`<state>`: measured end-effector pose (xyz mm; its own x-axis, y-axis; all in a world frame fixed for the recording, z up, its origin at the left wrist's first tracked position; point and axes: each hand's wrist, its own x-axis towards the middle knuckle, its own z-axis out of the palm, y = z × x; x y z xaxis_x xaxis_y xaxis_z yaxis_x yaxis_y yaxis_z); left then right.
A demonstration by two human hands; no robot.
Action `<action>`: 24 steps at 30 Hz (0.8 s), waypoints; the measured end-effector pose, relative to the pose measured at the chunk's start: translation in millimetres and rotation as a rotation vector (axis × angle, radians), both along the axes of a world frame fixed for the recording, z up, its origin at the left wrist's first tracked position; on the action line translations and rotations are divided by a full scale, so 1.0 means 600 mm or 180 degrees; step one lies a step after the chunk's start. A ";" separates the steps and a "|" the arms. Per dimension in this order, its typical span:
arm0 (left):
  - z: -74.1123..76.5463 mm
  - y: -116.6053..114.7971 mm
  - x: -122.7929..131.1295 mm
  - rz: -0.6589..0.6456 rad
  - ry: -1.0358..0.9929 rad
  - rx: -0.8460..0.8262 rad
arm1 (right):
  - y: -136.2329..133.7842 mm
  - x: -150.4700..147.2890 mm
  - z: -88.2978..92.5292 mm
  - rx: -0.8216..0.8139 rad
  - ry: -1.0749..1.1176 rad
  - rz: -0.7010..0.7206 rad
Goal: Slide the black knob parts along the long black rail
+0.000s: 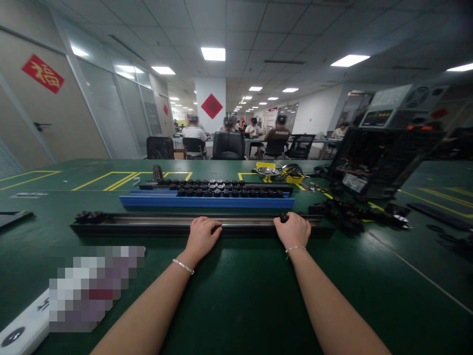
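A long black channel rail lies crosswise on the green table in front of me, with a pale metallic strip along its inside. My left hand rests over the rail's near edge around the middle, its fingers curled round it. Farther right along the same rail, my right hand is closed, with a small black block showing at its fingertips; whether the block sits in the channel I cannot tell. Several black socket-like blocks sit at the rail's left end.
Behind lie a blue rail and another dark rail, bearing rows of black blocks. Loose black parts are heaped at right, before an opened computer case. A metal bowl stands farther back. A partly blurred white object lies near left.
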<state>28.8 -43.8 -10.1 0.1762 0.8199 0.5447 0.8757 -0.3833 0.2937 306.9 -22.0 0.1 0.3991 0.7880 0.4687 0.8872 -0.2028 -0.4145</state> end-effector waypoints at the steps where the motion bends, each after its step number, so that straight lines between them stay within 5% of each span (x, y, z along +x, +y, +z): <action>1: 0.000 0.000 0.000 0.0002 0.0009 -0.0003 | 0.000 0.001 0.000 0.0002 -0.0005 -0.0011; 24: 0.000 -0.001 0.000 -0.0003 -0.0038 0.0003 | 0.002 0.021 0.000 0.0041 -0.0055 -0.0182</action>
